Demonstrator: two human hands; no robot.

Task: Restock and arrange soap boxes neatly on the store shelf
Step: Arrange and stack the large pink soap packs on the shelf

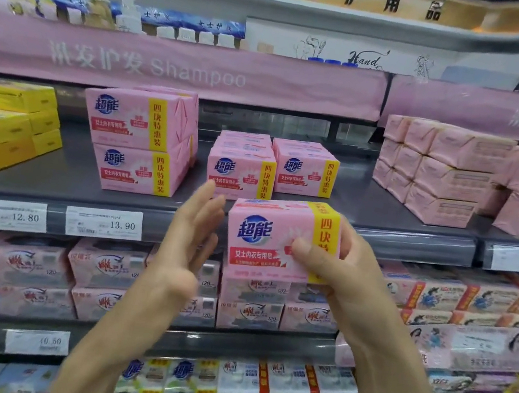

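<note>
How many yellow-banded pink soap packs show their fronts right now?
5: held pack in the right hand; upper left pack on lower left pack; centre pack beside centre-right pack. Others sit behind, partly hidden.

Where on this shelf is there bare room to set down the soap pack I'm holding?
Bare shelf lies between the right short row and the wrapped pink stacks, and between the yellow boxes and the two-high stack. Crowded: that row and the left short row sit close, too tight for the pack.
</note>
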